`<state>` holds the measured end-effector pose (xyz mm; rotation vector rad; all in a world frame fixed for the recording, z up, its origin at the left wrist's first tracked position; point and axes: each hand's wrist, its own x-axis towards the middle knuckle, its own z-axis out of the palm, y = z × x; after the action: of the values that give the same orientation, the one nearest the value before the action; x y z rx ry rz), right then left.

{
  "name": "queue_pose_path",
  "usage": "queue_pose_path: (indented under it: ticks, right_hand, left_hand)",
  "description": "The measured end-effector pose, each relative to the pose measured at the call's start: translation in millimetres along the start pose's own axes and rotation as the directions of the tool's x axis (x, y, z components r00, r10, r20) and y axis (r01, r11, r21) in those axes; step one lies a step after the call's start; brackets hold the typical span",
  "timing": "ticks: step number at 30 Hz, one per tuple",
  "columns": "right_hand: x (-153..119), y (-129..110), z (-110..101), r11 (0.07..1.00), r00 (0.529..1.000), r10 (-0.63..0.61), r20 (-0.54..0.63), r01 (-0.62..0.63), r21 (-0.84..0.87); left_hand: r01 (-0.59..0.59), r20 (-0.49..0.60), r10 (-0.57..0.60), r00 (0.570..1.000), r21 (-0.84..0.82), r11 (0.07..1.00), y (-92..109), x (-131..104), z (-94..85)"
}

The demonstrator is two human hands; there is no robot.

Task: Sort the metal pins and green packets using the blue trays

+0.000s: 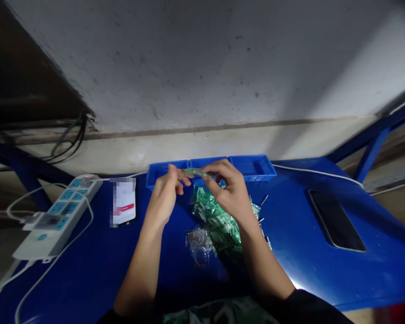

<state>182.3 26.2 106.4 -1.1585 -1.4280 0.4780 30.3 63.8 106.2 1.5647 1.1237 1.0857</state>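
Note:
A small greenish clear plastic packet [193, 172] is stretched between my two hands, seen nearly edge-on above the blue bins. My right hand [230, 191] pinches its right end between thumb and fingers. At the left end, the fingertips of my left hand [164, 193] are closed on it. What the packet holds cannot be made out. Below my right hand spreads a heap of green-printed clear packets [211, 209], partly covered by the hand and forearm. Nearer me lies a clear bag of small metal-looking pieces [200, 243].
Three joined blue bins [253, 166] stand against the wall. To the left are a lit phone [126, 202] and a white power strip [59, 216] with looping cables. A dark phone [337, 220] lies right. Small pins [264, 199] are scattered beside the heap on the blue table [290, 252].

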Motion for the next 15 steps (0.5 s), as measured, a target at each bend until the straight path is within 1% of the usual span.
queue_pose_path:
  ticks: [1, 3, 6, 8, 10, 11, 13, 15]
  right_hand:
    - [-0.3, -0.5, 0.6, 0.999, 0.999, -0.034, 0.01, 0.034, -0.005]
    - [-1.1, -0.4, 1.9, 0.998, 0.998, -0.067, 0.003, 0.067, -0.014]
    - [-2.3, 1.2, 4.1, 0.999, 0.999, -0.043, -0.014, 0.043, -0.034]
    - [-2.6, 1.9, 5.5, 1.0, 1.0, 0.013, -0.01, -0.013, -0.024]
    - [-2.1, 2.1, 6.7, 0.995, 0.995, 0.095, 0.012, -0.095, 0.011]
    - [-1.5, 2.3, 7.4, 0.989, 0.99, 0.141, 0.021, -0.142, 0.038]
    - [-0.1, 3.7, 9.4, 0.964, 0.97, 0.242, 0.029, -0.244, 0.103]
    - [0.7, 7.0, 12.7, 0.923, 0.941, 0.336, 0.043, -0.338, 0.186]
  left_hand:
    - [0.023, 0.009, -0.023, 1.0, -0.036, 0.999, -0.8, 0.6, -0.8]
    - [0.016, 0.02, -0.015, 1.0, -0.057, 0.998, -2.4, 1.3, -2.4]
    - [-0.08, 0.001, 0.08, 0.997, -0.001, 0.997, -5.4, 1.0, -3.3]
    - [-0.167, -0.067, 0.173, 0.983, 0.075, 0.983, -7.6, 0.7, -2.5]
    - [-0.254, -0.137, 0.278, 0.951, 0.169, 0.952, -8.8, 0.6, -1.7]
    - [-0.291, -0.154, 0.326, 0.933, 0.209, 0.933, -8.8, 0.7, -1.7]
    - [-0.356, -0.139, 0.404, 0.904, 0.278, 0.892, -7.3, 1.1, -3.2]
    - [-0.41, -0.066, 0.456, 0.887, 0.338, 0.847, -4.6, 1.7, -6.8]
